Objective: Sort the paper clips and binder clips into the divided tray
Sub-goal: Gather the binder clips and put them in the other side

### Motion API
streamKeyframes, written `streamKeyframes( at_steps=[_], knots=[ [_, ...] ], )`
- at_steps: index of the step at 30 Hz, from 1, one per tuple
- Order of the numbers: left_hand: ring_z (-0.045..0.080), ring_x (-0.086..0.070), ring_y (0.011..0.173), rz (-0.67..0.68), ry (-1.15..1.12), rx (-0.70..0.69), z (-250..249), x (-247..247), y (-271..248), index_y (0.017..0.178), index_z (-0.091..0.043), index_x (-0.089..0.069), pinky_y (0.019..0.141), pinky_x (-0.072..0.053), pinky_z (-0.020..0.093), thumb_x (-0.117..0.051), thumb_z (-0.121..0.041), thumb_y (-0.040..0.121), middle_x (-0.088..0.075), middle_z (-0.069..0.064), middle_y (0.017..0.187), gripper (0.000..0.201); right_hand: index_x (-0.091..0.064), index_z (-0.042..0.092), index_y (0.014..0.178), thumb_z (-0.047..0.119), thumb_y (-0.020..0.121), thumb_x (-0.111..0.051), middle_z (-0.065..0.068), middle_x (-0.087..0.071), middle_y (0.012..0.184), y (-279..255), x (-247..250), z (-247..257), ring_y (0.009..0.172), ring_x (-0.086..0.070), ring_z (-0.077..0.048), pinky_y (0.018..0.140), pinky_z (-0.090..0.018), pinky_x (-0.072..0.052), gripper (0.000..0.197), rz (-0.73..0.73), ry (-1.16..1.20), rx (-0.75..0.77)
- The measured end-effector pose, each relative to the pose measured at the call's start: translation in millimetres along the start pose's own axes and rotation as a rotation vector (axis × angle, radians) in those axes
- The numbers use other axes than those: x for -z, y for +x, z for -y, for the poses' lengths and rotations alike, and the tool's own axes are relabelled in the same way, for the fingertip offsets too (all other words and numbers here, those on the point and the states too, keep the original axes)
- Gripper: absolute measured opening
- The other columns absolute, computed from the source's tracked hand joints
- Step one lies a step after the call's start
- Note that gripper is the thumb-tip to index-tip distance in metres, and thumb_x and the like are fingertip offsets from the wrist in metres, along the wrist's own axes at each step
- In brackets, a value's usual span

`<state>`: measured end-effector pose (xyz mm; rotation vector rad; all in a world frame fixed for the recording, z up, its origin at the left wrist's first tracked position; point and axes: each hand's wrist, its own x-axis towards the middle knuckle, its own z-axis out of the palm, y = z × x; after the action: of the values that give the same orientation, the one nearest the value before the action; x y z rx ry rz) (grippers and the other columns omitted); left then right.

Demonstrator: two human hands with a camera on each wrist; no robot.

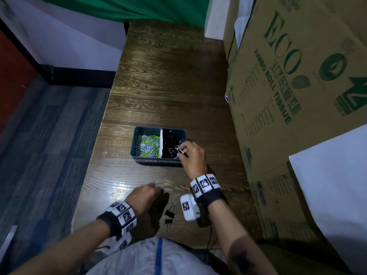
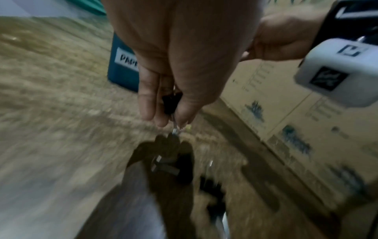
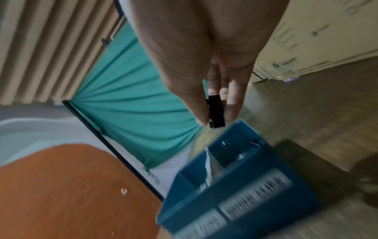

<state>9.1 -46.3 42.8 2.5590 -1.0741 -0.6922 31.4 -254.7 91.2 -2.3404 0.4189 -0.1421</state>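
Dark wood-grain tabletop (image 1: 168, 86) fills the middle of the head view, with stacked cardboard boxes (image 1: 294, 80) crowding its right side and a green curtain (image 1: 139, 7) along the top edge. Below centre sits the divided tray (image 1: 156, 159), a blue tub with a white partition: its left compartment holds green, white and lilac paper clips (image 1: 148, 145), its right compartment dark binder clips (image 1: 171, 150) that are hard to separate against the shadowed floor of the tub.

Over the tray's right compartment the right hand (image 1: 193, 155) pinches a black binder clip (image 3: 216, 111) between thumb and fingers; in the head view only its wire handles show past the fingertips. Lower centre, the left hand (image 1: 146, 194) has its fingers turned away from the head camera, but the left wrist view, though smeared by blur, shows it gripping another black binder clip (image 2: 170, 103) with the wire loops hanging below.

A single green paper clip (image 1: 168, 182) lies on the table between the hands. Two loose binder clips (image 1: 169, 213) rest near the bottom edge, beside the white wrist camera (image 1: 188, 207). The tray's front labels are too blurred to read in full.
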Motion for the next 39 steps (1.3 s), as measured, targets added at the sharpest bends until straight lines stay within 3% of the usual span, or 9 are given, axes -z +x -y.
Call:
streamKeyframes(
  at_steps=[3,6,10,13,18,24,30,36,39],
  knots=[
    [0.015,-0.054,0.078,-0.171,-0.086,-0.014,-3.8,37.5,28.5,0.092,-0.018,-0.058,0.067,-0.036,0.022,-0.057,-0.011,0.09,-0.058,-0.001,0.093,0.007,-0.066,0.015,0.107,0.015,0.082,-0.077,-0.003,-0.062,0.105,12.6,0.3,3.2,0.091,-0.06,-0.014,0.074,-0.029,-0.053,0.027,-0.078,0.022,0.0],
    [0.015,-0.056,0.078,-0.325,-0.192,-0.038,-5.8,74.1,62.5,0.09,-0.019,-0.058,0.069,-0.048,0.032,-0.063,-0.008,0.085,-0.06,-0.002,0.088,0.013,-0.067,0.015,0.098,0.012,0.083,-0.075,-0.001,-0.062,0.095,-1.1,-5.8,-10.8,0.081,-0.06,-0.015,0.069,-0.032,-0.054,0.018,-0.09,0.005,0.017],
    [0.018,-0.06,0.097,-0.441,-0.281,-0.047,-15.8,100.2,88.7,0.12,-0.019,-0.054,0.082,-0.051,0.034,-0.067,-0.017,0.087,-0.063,0.002,0.111,0.036,-0.065,0.021,0.102,0.018,0.087,-0.071,0.004,-0.058,0.1,-45.3,-24.6,-38.4,0.09,-0.059,-0.012,0.076,-0.032,-0.053,0.017,0.277,-0.159,-0.083],
    [0.018,-0.057,0.106,-0.482,-0.1,-0.066,-15.4,85.5,79.0,0.127,-0.02,-0.05,0.08,-0.052,0.036,-0.065,-0.021,0.089,-0.06,0.001,0.121,0.041,-0.061,0.027,0.114,0.021,0.086,-0.069,0.003,-0.057,0.115,-81.7,-35.8,-57.7,0.108,-0.057,-0.016,0.088,-0.036,-0.051,0.03,0.553,-0.293,-0.026],
    [0.024,-0.056,0.1,-0.196,0.015,-0.09,4.6,8.4,31.9,0.11,-0.023,-0.054,0.067,-0.053,0.038,-0.058,-0.019,0.087,-0.057,0.0,0.109,0.024,-0.057,0.033,0.121,0.013,0.079,-0.074,0.003,-0.044,0.128,-116.6,-51.1,-75.8,0.114,-0.052,-0.022,0.092,-0.041,-0.051,0.05,0.76,-0.328,0.124],
    [0.021,-0.058,0.098,0.11,0.138,-0.223,15.5,-61.2,-6.9,0.129,-0.027,-0.047,0.054,-0.053,0.029,-0.073,-0.035,0.069,-0.058,0.001,0.115,0.066,-0.058,0.033,0.122,0.005,0.084,-0.066,0.001,-0.042,0.125,-131.8,-62.2,-84.7,0.117,-0.048,-0.026,0.088,-0.046,-0.053,0.048,0.685,-0.415,0.247],
    [0.017,-0.049,0.098,0.142,0.258,-0.186,9.4,-76.8,-2.9,0.131,-0.031,-0.042,0.057,-0.051,0.028,-0.072,-0.047,0.066,-0.046,-0.002,0.12,0.074,-0.054,0.034,0.108,0.017,0.085,-0.067,0.004,-0.041,0.114,-132.7,-66.5,-94.4,0.104,-0.055,-0.023,0.072,-0.043,-0.056,0.031,0.559,-0.433,0.169],
    [0.023,-0.058,0.094,0.186,0.256,-0.155,9.1,-66.7,-0.3,0.114,-0.022,-0.054,0.059,-0.05,0.031,-0.049,-0.041,0.078,-0.052,0.004,0.116,0.041,-0.059,0.024,0.109,0.03,0.079,-0.077,0.002,-0.041,0.122,-123.5,-62.0,-103.2,0.109,-0.052,-0.022,0.085,-0.04,-0.054,0.035,0.443,-0.444,-0.073],
    [0.022,-0.059,0.085,0.148,0.188,-0.02,12.8,-64.8,-2.3,0.1,-0.022,-0.058,0.053,-0.045,0.031,-0.054,-0.041,0.084,-0.056,0.002,0.101,0.025,-0.061,0.021,0.111,0.039,0.077,-0.079,0.001,-0.044,0.125,-119.2,-60.0,-104.7,0.116,-0.047,-0.024,0.095,-0.04,-0.048,0.042,0.431,-0.483,-0.145]
  ],
)
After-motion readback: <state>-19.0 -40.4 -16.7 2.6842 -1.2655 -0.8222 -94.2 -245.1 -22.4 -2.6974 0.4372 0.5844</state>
